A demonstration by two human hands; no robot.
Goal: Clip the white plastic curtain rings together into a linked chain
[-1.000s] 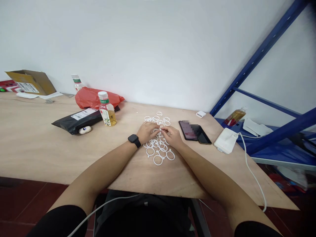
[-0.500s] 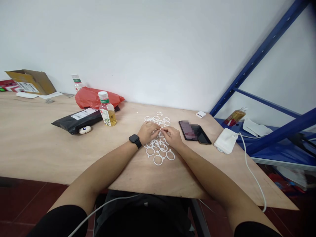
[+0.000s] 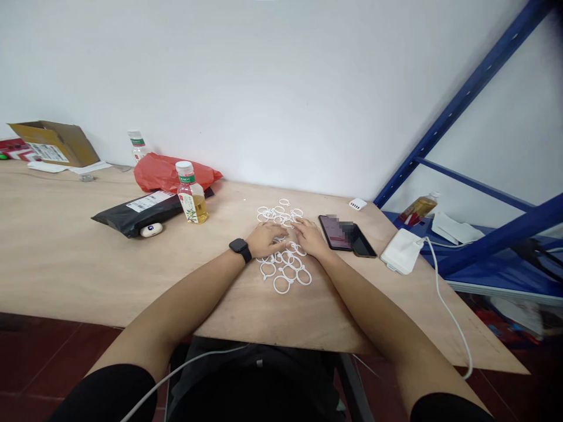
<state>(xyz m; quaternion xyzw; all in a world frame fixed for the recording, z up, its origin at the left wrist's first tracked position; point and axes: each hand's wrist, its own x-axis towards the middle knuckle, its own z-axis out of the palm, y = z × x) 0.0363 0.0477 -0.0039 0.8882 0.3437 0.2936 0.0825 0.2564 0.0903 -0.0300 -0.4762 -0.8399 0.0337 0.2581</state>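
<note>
Several white plastic rings with small eyelets, like curtain rings [image 3: 282, 285], lie in a loose heap on the wooden table [image 3: 237, 299]. Over the left side of the heap rests my left hand [image 3: 265, 238], its fingers apart and touching or just above the rings. My right hand [image 3: 309, 237] lies at the heap's right side, fingers stretched forward and palm down. A narrow gap separates the two hands. Neither appears to hold a ring, though some rings are partly hidden beneath the fingers. A black smartwatch [image 3: 240, 248] is on my left wrist.
Two phones [image 3: 336, 233] lie right of my right hand, near a white power adapter [image 3: 402, 251] with a cable. To the left are a drink bottle [image 3: 192, 202], a black parcel bag [image 3: 127, 218], a small white case [image 3: 152, 230] and a red bag [image 3: 153, 173]. A blue rack [image 3: 466, 252] stands at right.
My fingertips were together, pinching at one spot over the rings. Both hands have now parted and spread their fingers, my right hand shifting slightly right.
</note>
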